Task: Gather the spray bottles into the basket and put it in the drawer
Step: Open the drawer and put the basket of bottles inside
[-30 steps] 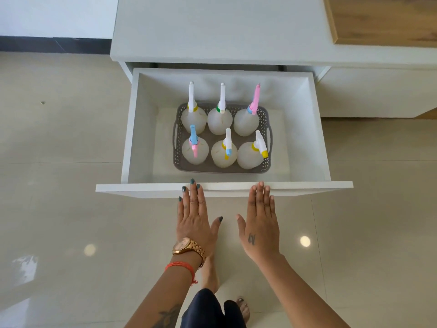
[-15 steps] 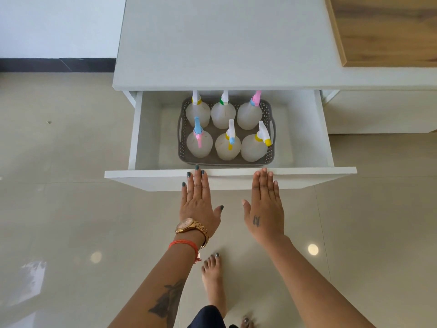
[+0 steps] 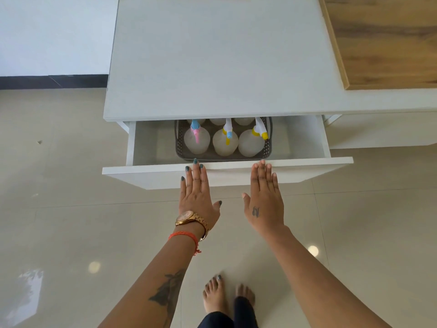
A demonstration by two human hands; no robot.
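A grey perforated basket (image 3: 268,147) sits inside the white drawer (image 3: 151,177), which is pulled out only partway. Several translucent spray bottles stand in it: one with a blue and pink nozzle (image 3: 196,141), one with a white, blue and yellow nozzle (image 3: 225,143), one with a white and yellow nozzle (image 3: 251,143). The back row is mostly hidden under the cabinet top (image 3: 220,58). My left hand (image 3: 197,195) and my right hand (image 3: 263,200) lie flat, fingers together, against the drawer front, holding nothing.
The white cabinet top overhangs the drawer. A wooden panel (image 3: 387,39) lies at the back right. A lower white cabinet section (image 3: 378,138) continues to the right. Glossy beige floor tiles (image 3: 59,209) surround the unit. My bare feet (image 3: 227,297) stand below my arms.
The drawer has slid inward under both hands; the back row of bottles has gone under the cabinet top. My view has moved forward over the cabinet.
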